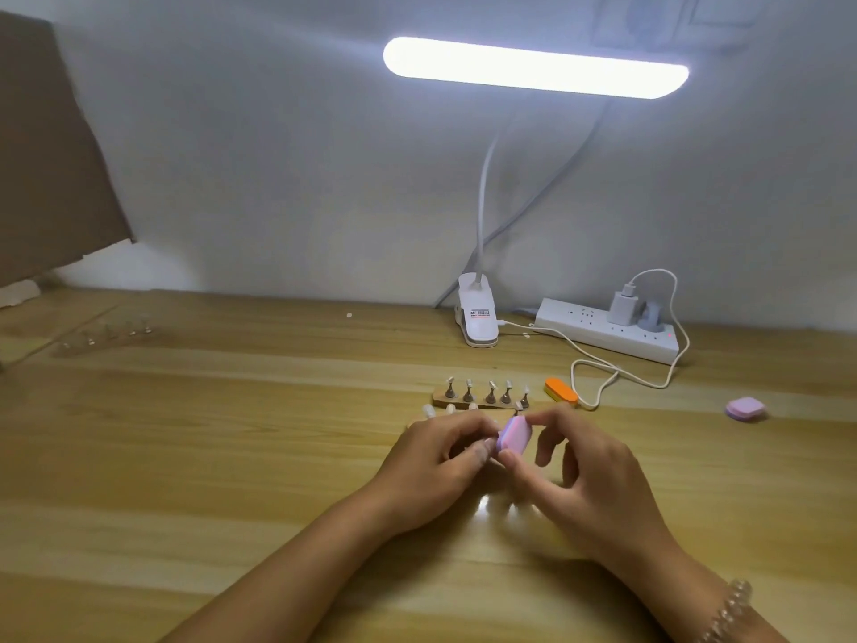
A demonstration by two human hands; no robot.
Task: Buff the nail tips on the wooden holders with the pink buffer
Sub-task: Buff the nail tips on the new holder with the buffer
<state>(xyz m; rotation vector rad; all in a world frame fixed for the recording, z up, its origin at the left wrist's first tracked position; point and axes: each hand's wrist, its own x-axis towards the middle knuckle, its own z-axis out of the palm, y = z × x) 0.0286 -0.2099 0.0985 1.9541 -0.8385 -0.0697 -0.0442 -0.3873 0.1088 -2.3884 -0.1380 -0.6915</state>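
1. I am watching the right hand (589,475) pinching the pink buffer (514,436) above mid-bench.
2. The left hand (431,466) is curling beside it; I cannot tell its hold.
3. The wooden holder (441,401) is lying just beyond.

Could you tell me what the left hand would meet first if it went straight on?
The pink buffer pinched in the right hand; the left hand seems almost against it, though depth is unclear.

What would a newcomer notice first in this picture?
The glowing lamp bar at the top stands out most, over the wooden table. At the centre, the right hand pinches a pink buffer next to the left hand, just in front of a wooden holder with nail tips.
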